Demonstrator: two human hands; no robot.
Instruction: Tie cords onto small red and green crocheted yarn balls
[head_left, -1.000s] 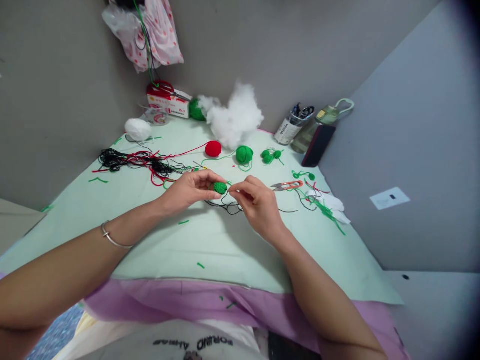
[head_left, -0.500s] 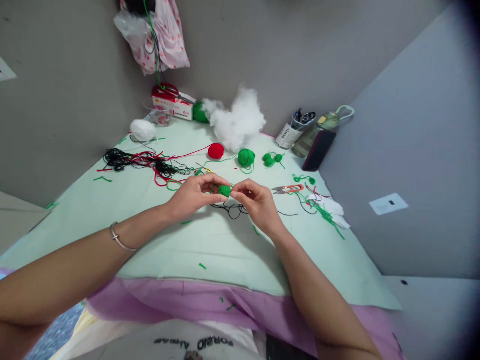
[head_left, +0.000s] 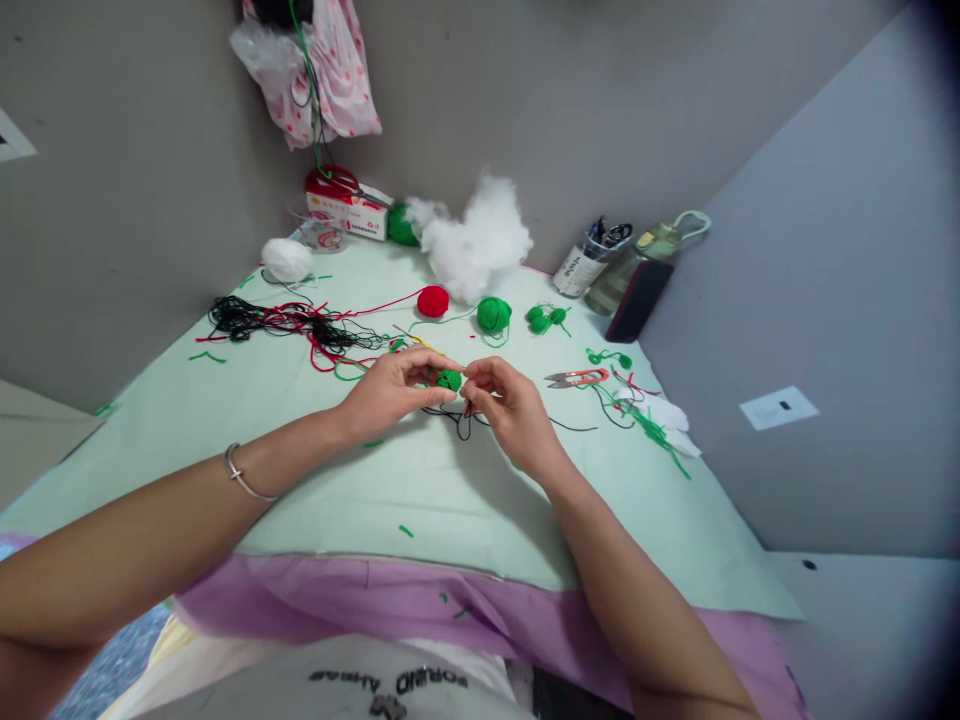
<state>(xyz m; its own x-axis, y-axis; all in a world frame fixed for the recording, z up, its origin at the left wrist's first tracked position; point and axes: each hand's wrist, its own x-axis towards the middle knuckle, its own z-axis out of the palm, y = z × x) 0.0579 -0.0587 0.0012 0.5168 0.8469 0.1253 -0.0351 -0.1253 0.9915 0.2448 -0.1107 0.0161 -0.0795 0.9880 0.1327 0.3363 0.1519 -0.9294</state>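
Note:
A small green crocheted piece [head_left: 449,380] is pinched in the fingers of my left hand [head_left: 390,388], just above the pale green table cover [head_left: 420,490]. My right hand [head_left: 510,408] meets it from the right with thumb and fingers pressed together, seemingly on a thin black thread [head_left: 461,420] that loops on the cover below; what it grips is too small to name. A silver bangle [head_left: 244,478] sits on my left wrist.
Behind my hands lie a red ball [head_left: 433,301], a green ball [head_left: 493,314], small green pieces [head_left: 544,317], tangled black and red yarn [head_left: 285,322], white stuffing [head_left: 480,240], a white ball [head_left: 286,260], orange snips [head_left: 576,378], a pen cup [head_left: 589,262], a bottle [head_left: 637,258] and a phone [head_left: 637,290].
Both hands stay together on the green piece; my right hand's fingers have shifted slightly closer to it. The view has tilted a little.

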